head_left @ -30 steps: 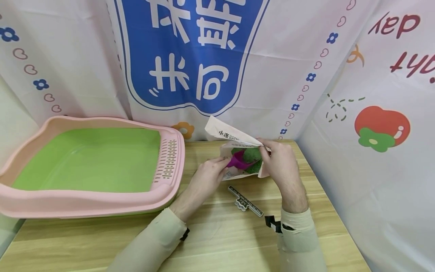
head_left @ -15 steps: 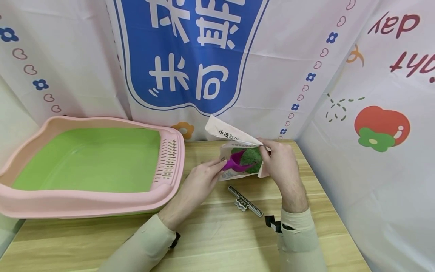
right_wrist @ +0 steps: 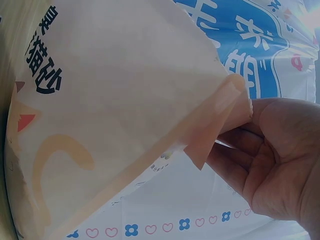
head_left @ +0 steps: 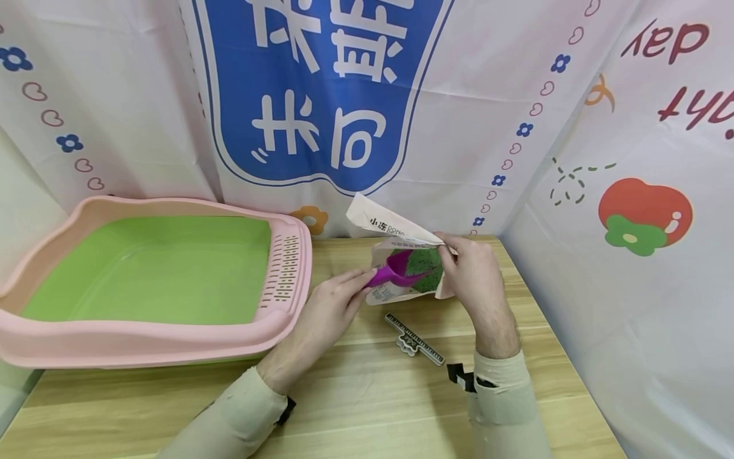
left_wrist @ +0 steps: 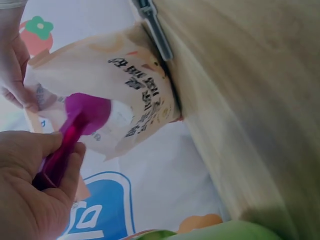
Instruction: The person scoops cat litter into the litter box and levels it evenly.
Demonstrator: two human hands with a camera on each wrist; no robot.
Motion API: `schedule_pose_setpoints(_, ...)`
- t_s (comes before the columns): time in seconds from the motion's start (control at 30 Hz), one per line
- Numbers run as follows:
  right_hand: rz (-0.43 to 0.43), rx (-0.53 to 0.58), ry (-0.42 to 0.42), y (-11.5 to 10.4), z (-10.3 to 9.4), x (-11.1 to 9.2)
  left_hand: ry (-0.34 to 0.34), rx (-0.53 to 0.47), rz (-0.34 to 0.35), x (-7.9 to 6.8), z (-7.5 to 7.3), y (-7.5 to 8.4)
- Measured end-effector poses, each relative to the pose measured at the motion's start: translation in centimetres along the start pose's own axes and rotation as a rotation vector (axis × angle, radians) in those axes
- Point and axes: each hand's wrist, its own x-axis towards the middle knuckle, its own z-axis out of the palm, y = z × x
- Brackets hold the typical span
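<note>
A cat litter bag (head_left: 395, 226) stands at the back of the table with its mouth open, showing green granules (head_left: 425, 262) inside. My left hand (head_left: 323, 309) grips the handle of a purple scoop (head_left: 394, 270), whose bowl sits in the bag's mouth. In the left wrist view, thumb and fingers wrap around the scoop (left_wrist: 75, 132). How much the bowl carries is hard to tell. My right hand (head_left: 476, 271) pinches the bag's upper edge at the right; in the right wrist view, the right hand (right_wrist: 275, 160) holds a folded corner of the bag (right_wrist: 115, 85).
A litter box with a pink rim (head_left: 143, 331) and green floor fills the table's left side. A sealing clip (head_left: 414, 340) lies on the wooden table (head_left: 367, 408) in front of the bag. Printed cloth walls (head_left: 459, 127) stand behind and to the right.
My left hand has drawn the scoop back to the left, so more of its bowl shows at the bag's mouth. My right hand stays in place on the bag.
</note>
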Motion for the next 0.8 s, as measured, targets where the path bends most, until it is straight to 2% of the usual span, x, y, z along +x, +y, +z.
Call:
schedule_pose_setpoints(0.17, 0.005, -0.001, 0.005, 0.0, 0.02, -0.01, 0.033, -0.074, -0.009, -0.17, 0.34, -0.22)
schedule_pose_setpoints(0.57, 0.001, -0.006, 0.01, 0.0, -0.01, 0.03, 0.016, -0.07, -0.009, -0.19, 0.44, -0.5)
schedule_pose_setpoints(0.8, 0.001, -0.002, 0.013, 0.1, 0.08, -0.02, 0.003, -0.058, -0.005, -0.54, -0.2, -0.59)
